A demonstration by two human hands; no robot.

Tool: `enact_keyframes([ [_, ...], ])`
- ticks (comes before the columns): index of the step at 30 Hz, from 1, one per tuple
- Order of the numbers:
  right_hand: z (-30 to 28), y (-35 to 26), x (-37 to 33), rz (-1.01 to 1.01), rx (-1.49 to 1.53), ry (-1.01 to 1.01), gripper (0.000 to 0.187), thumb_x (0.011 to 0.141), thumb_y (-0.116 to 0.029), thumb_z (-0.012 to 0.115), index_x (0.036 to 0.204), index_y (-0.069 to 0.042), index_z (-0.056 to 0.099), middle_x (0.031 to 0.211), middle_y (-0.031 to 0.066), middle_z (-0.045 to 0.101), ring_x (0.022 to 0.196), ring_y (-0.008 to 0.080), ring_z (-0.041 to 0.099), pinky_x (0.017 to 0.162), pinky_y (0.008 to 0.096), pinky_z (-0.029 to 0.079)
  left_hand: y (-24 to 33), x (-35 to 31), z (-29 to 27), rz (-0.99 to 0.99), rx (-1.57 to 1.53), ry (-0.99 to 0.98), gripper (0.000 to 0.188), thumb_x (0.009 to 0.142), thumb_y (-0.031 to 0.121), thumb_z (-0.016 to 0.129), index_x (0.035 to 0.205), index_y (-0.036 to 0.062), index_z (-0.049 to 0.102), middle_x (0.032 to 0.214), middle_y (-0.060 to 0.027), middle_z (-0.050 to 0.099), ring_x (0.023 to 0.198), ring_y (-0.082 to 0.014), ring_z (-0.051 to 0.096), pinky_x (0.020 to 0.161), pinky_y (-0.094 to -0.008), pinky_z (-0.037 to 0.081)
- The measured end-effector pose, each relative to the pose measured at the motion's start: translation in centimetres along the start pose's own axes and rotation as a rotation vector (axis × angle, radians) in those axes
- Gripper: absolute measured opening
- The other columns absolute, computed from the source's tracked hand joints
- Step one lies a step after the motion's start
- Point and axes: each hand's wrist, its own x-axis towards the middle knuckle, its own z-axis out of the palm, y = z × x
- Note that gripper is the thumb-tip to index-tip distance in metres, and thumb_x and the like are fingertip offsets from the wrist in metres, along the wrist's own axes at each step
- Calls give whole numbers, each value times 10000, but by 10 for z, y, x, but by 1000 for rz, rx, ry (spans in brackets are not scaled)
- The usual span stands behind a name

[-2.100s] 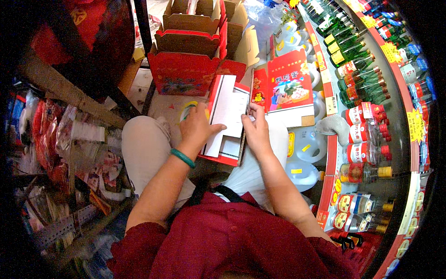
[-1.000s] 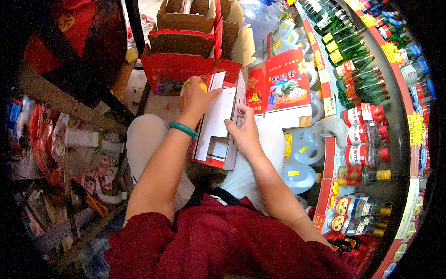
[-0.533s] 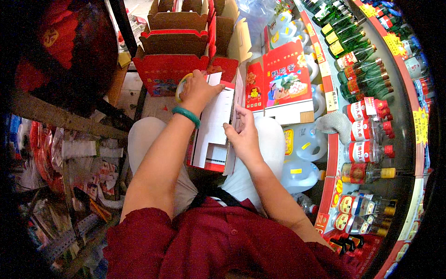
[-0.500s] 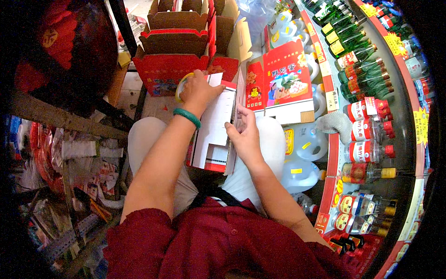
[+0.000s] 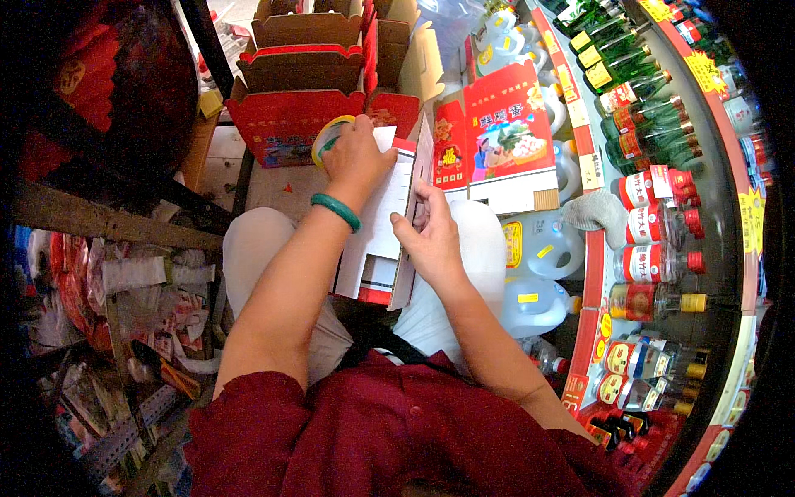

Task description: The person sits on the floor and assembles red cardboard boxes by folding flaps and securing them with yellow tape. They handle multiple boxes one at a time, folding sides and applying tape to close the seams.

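Note:
A cardboard carton (image 5: 387, 215) with white panels and red edging rests across my thighs. Fingers of my left hand (image 5: 358, 161) are wrapped round a yellow-rimmed roll of tape (image 5: 320, 146) by the carton's far left corner. A green bangle (image 5: 335, 212) circles that wrist. On the carton's right side, my right hand (image 5: 432, 240) pinches a raised side flap (image 5: 403, 277), thumb toward the inner face and fingers behind it. Whether a strip of tape runs from the roll cannot be made out.
Red open-topped cartons (image 5: 290, 120) stand ahead. A flattened red printed carton (image 5: 507, 137) lies to the right, beside large clear jugs (image 5: 538, 248). Shelves of bottles (image 5: 650, 224) line the right side. A metal-framed rack (image 5: 124, 356) with plastic packages is close on the left.
My right hand has shifted slightly left, and the flap it holds leans further over the carton. My left hand, with the tape roll, has moved a little along the far end.

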Motion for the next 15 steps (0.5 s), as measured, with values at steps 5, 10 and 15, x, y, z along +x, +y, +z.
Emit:
enact_keyframes([
  [5,-2,0,1,105,81,-14,529,718,-209,681,1154,-4,463,1129,230,506,1048,349,511,898,406,415,5,-2,3,20,3,-9,513,681,348,720,1067,91,501,1038,-153,570,955,-339,585,763,-514,440],
  [10,-2,-8,9,-172,-176,44,553,703,-199,686,1149,32,455,1246,257,456,1117,367,488,958,399,384,2,0,3,-1,25,0,497,682,341,718,1060,104,500,1037,-144,572,953,-336,586,750,-517,438],
  [15,-2,9,12,-79,42,33,527,700,-181,681,1127,40,464,1295,265,426,1164,367,461,993,387,358,4,-2,3,36,12,-4,479,687,332,714,1052,108,500,1031,-137,572,942,-329,592,744,-512,441],
])
